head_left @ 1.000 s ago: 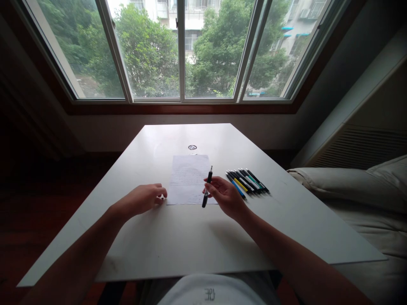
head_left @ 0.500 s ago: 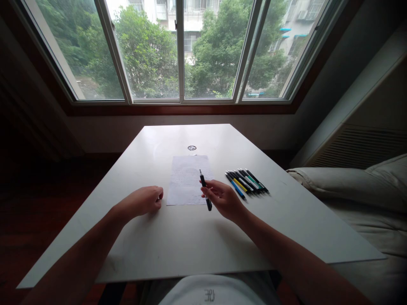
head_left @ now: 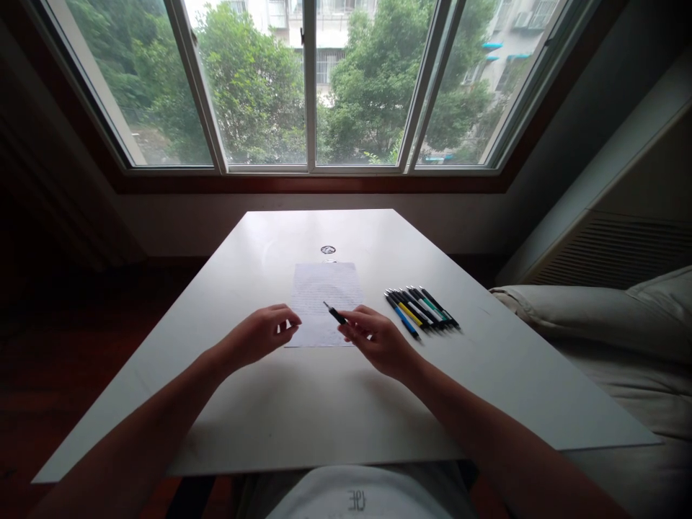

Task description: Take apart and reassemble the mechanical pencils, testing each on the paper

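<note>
My right hand (head_left: 378, 339) grips a black pen (head_left: 337, 315) between thumb and fingers above the lower right part of a sheet of paper. The pen's thin metal tip points up and to the left; its rear end is hidden by the hand. At the left edge of the sheet hovers my left hand (head_left: 267, 330), empty, with its fingers loosely bent and a gap between thumb and fingers. The white paper (head_left: 318, 285) lies flat on the table, covered in lines of writing too small to read.
Several pens (head_left: 422, 311) with black, blue, yellow, white and green barrels lie side by side to the right of the paper. Beyond the paper is a small round dark mark (head_left: 328, 250) on the white table (head_left: 303, 411). A pale sofa (head_left: 584, 310) stands at the right.
My left hand has lifted and moved right toward the pen, its fingers loosening from a curl. The pen has tilted from nearly upright to pointing left.
</note>
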Demonstrator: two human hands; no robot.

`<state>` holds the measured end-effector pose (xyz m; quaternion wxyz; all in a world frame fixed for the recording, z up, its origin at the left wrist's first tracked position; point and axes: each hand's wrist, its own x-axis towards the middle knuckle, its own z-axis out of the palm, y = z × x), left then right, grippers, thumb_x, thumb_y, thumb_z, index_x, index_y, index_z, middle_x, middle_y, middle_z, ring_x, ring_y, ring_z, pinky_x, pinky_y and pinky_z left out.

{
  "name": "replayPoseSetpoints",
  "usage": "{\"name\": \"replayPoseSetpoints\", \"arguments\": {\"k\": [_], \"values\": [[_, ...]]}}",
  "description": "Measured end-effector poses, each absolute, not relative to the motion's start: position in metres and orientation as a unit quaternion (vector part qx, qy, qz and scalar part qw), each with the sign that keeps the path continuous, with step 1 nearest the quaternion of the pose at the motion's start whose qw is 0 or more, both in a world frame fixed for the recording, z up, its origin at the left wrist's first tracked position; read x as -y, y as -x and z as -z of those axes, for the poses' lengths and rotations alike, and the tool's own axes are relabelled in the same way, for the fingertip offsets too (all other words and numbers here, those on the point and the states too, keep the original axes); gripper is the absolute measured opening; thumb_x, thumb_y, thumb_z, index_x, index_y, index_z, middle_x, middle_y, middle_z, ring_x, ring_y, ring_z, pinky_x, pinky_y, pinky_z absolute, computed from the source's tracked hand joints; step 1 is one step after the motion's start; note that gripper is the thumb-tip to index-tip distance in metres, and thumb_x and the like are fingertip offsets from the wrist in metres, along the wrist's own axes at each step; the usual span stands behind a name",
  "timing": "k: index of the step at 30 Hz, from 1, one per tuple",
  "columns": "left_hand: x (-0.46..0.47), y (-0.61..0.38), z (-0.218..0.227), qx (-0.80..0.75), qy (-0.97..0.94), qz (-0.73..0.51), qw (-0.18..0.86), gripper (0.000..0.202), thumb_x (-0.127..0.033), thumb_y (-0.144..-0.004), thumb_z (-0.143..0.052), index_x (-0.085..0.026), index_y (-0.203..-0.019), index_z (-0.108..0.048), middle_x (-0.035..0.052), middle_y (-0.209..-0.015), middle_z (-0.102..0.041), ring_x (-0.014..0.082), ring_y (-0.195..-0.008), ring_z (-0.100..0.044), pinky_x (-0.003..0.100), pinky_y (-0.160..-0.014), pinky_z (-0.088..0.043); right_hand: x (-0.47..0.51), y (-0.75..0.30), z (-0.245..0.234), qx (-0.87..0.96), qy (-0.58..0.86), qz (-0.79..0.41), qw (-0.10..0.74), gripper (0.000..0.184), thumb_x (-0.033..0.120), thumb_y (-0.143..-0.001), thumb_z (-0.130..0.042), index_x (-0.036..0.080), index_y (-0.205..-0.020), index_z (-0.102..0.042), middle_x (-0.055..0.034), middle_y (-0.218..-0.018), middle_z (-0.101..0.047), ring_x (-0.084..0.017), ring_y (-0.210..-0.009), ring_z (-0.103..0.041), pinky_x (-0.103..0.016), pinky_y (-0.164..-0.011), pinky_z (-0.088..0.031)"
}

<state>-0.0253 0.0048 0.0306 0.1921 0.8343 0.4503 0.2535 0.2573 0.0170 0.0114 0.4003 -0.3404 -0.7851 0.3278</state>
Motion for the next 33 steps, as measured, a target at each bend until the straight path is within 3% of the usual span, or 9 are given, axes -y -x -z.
{"name": "replayPoseSetpoints", "arguments": {"k": [4,9,24,29,33], "values": [[-0.003,0.016,-0.029,-0.440,-0.794,-0.361,0.212,0.017,-0.031,-0.094,-0.060,-0.018,-0.099,-0.069,0.0057,-0.092,-0.068,0.0140,-0.075,-0.061,0.025,-0.067,-0.051,-0.016,-0.258,-0.013,0.814,0.329,-0.288,0.382,0.033,0.035,-0.095,-0.061,0.029,-0.126,-0.068,-0.0049,-0.090,-0.062,-0.016,-0.074,-0.059,-0.030,-0.068,-0.050],[0.000,0.008,-0.026,-0.442,-0.764,-0.411,0.229,0.015,-0.030,-0.091,-0.065,-0.019,-0.099,-0.071,0.0050,-0.092,-0.070,0.0145,-0.078,-0.063,0.024,-0.068,-0.052,-0.016,-0.259,-0.011,0.836,0.313,-0.257,0.370,0.033,0.031,-0.095,-0.062,0.028,-0.128,-0.067,-0.0064,-0.097,-0.063,-0.016,-0.078,-0.060,-0.030,-0.070,-0.049],[0.003,-0.003,-0.013,-0.378,-0.793,-0.397,0.265,0.012,-0.025,-0.092,-0.065,-0.019,-0.100,-0.071,0.0056,-0.091,-0.070,0.0137,-0.076,-0.063,0.025,-0.066,-0.050,-0.015,-0.262,-0.007,0.884,0.295,-0.170,0.319,0.033,0.025,-0.097,-0.059,0.028,-0.130,-0.064,-0.0069,-0.102,-0.066,-0.015,-0.077,-0.063,-0.028,-0.070,-0.050],[0.002,-0.005,-0.008,-0.366,-0.806,-0.389,0.256,0.012,-0.023,-0.092,-0.065,-0.020,-0.101,-0.073,0.0054,-0.090,-0.071,0.0141,-0.077,-0.065,0.026,-0.070,-0.051,-0.009,-0.261,-0.010,0.872,0.310,-0.184,0.330,0.019,0.022,-0.093,-0.064,0.019,-0.111,-0.068,-0.0084,-0.099,-0.069,-0.018,-0.082,-0.064,-0.029,-0.073,-0.050],[0.003,-0.006,-0.006,-0.356,-0.823,-0.378,0.231,0.013,-0.023,-0.092,-0.065,-0.020,-0.101,-0.074,0.0055,-0.089,-0.072,0.0141,-0.077,-0.066,0.025,-0.071,-0.052,-0.009,-0.261,-0.009,0.858,0.301,-0.238,0.341,0.014,0.024,-0.093,-0.064,0.020,-0.104,-0.071,-0.0069,-0.095,-0.070,-0.017,-0.078,-0.064,-0.028,-0.071,-0.049]]}}
